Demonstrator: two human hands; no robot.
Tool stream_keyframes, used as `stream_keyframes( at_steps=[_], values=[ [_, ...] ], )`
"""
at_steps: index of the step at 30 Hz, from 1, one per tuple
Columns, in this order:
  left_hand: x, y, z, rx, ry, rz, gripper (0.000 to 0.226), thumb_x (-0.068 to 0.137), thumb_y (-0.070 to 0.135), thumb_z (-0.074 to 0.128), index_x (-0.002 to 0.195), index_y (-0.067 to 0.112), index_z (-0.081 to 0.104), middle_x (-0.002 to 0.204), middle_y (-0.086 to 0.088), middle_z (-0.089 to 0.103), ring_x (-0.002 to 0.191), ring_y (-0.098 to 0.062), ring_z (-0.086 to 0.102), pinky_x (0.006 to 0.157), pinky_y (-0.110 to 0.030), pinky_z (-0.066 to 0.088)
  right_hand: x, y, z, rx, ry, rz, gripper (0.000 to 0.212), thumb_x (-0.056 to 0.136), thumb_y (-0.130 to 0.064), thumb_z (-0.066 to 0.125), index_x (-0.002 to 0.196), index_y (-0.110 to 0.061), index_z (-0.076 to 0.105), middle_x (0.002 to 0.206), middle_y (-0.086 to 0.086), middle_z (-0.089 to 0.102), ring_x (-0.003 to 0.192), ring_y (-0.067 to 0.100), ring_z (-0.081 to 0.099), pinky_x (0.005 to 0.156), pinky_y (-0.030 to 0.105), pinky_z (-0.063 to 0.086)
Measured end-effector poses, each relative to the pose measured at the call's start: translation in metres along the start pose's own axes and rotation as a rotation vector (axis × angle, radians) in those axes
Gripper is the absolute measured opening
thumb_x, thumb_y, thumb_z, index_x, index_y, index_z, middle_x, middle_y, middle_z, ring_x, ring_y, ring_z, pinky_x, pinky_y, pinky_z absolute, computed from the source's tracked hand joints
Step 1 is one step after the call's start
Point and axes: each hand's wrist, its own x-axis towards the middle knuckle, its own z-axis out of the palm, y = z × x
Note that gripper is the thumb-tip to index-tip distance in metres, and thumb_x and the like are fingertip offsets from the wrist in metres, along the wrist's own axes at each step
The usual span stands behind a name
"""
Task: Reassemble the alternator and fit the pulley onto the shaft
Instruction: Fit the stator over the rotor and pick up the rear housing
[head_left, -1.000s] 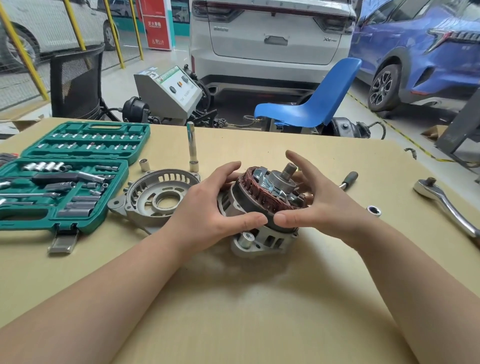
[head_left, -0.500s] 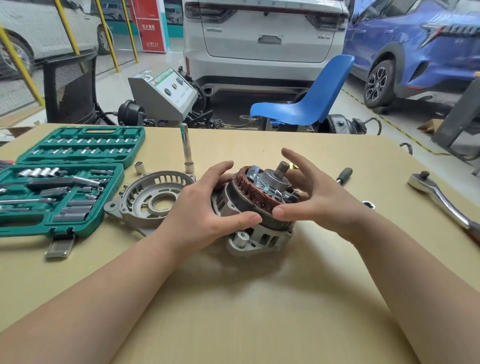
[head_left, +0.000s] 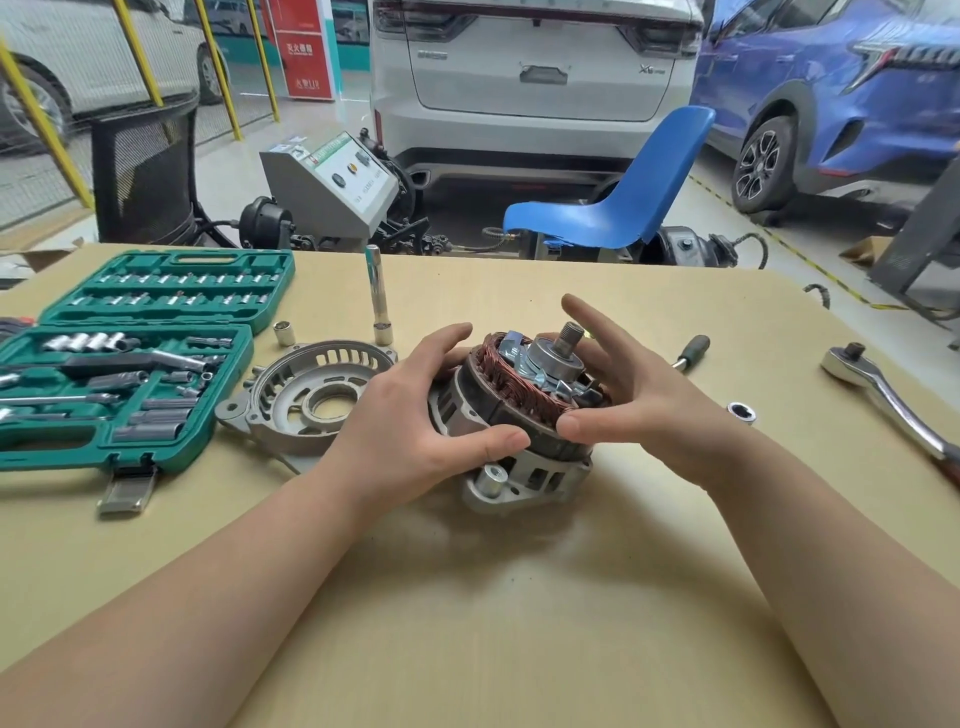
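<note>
The half-built alternator stands mid-table on its silver rear housing, copper stator windings exposed and the threaded rotor shaft pointing up. My left hand grips its left side, thumb pressed on the dark stator ring. My right hand lies against the right side with fingers straight, thumb tip on the ring. The silver front cover lies flat just left of the alternator, inner face up. I see no pulley in this view.
An open green socket set case fills the left. A tall extension bar stands upright behind the cover, a loose socket beside it. A black-handled tool, a small socket and a chrome ratchet lie at right.
Both hands have stayed on the alternator. The right hand's fingers have straightened and lifted a little off the top. The alternator has barely moved.
</note>
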Motion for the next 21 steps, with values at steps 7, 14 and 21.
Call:
stream_keyframes(
  at_steps=[7, 14, 21],
  values=[
    [0.000, -0.001, 0.002, 0.033, 0.011, -0.019, 0.114, 0.058, 0.094, 0.075, 0.155, 0.044, 0.040, 0.134, 0.026, 0.068, 0.123, 0.012, 0.061, 0.099, 0.002, 0.037, 0.003, -0.004, 0.007, -0.127, 0.136, -0.006, 0.131, 0.048, -0.061, 0.098, 0.159, -0.057, 0.028, 0.113, -0.050, 0.062, 0.117, -0.021, 0.057, 0.096, 0.011, 0.048],
    [0.000, -0.002, 0.002, 0.033, 0.029, -0.026, 0.110, 0.060, 0.096, 0.072, 0.153, 0.048, 0.039, 0.134, 0.027, 0.068, 0.121, 0.012, 0.062, 0.096, 0.003, 0.037, 0.006, -0.001, 0.012, -0.044, 0.132, -0.011, 0.131, 0.044, -0.069, 0.100, 0.155, -0.062, 0.031, 0.122, -0.040, 0.063, 0.121, -0.019, 0.057, 0.095, 0.020, 0.054],
    [-0.003, -0.002, 0.004, 0.060, 0.027, -0.013, 0.110, 0.060, 0.096, 0.072, 0.153, 0.048, 0.037, 0.138, 0.026, 0.066, 0.125, 0.005, 0.062, 0.103, -0.015, 0.044, 0.002, -0.001, 0.008, 0.067, 0.017, -0.020, 0.115, 0.063, -0.030, 0.098, 0.155, -0.059, 0.037, 0.149, -0.020, 0.048, 0.124, -0.009, 0.062, 0.090, 0.017, 0.057]
  ],
)
